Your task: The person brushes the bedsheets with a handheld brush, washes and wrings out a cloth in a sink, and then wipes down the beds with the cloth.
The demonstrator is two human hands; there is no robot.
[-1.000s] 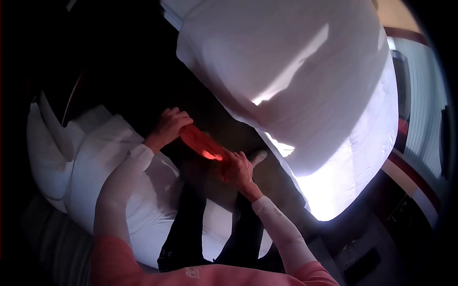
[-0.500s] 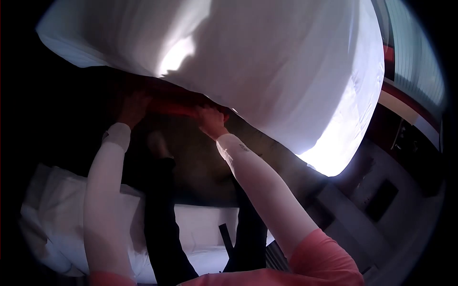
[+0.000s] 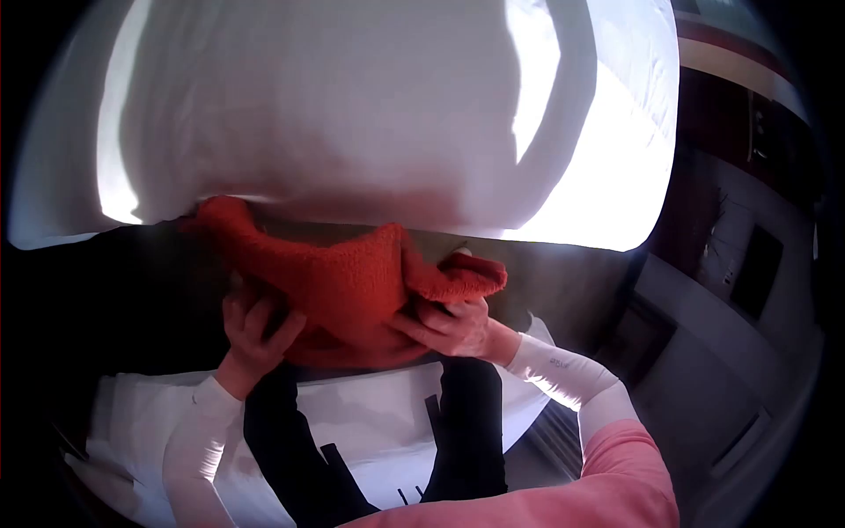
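Note:
A red, fuzzy towel (image 3: 343, 282) hangs bunched between my two hands, in front of the near edge of a white-sheeted bed (image 3: 352, 106). My left hand (image 3: 260, 330) grips it at the lower left, fingers curled into the cloth. On the other side my right hand (image 3: 453, 326) holds a gathered part, with one end folded over above the fingers. The towel's upper left corner reaches up to the bed's edge. Some of my fingertips are hidden in the folds.
Behind my legs (image 3: 466, 422) lies another white-covered surface (image 3: 370, 414). At right, a black rectangular panel (image 3: 757, 271) shows against a grey surface. The left side is too dark to make out.
Both hands have come up and back toward my body from low beside the bed, bringing the red towel into the light. My view has shifted too.

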